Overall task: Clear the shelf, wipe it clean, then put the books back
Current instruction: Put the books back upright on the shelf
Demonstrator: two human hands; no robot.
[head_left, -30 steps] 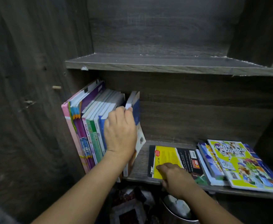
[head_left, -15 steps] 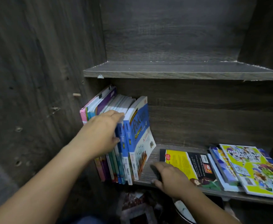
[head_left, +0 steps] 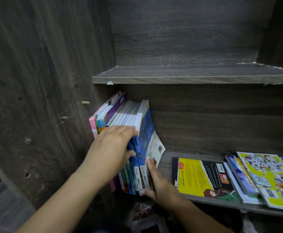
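A row of upright books (head_left: 120, 115) leans against the cabinet's left wall on the lower shelf (head_left: 166, 158). The rightmost is a blue and white book (head_left: 146, 132). My left hand (head_left: 111, 148) lies across the spines with straight fingers and the thumb on a blue spine. My right hand (head_left: 159, 182) presses flat against the blue book's cover, its thumb at the foot of the spine. A yellow and black book (head_left: 203, 175) lies flat on the shelf to the right.
A fanned pile of colourful comic books (head_left: 271, 179) lies at the shelf's right end. The upper shelf (head_left: 187, 74) carries nothing. The dark wooden side wall (head_left: 45, 98) stands close on the left. Dim clutter (head_left: 147, 216) sits below the shelf.
My right hand left the yellow and black book and moved left onto the blue book's cover. My left hand shifted from the books' tops down onto their spines. The view moved right.
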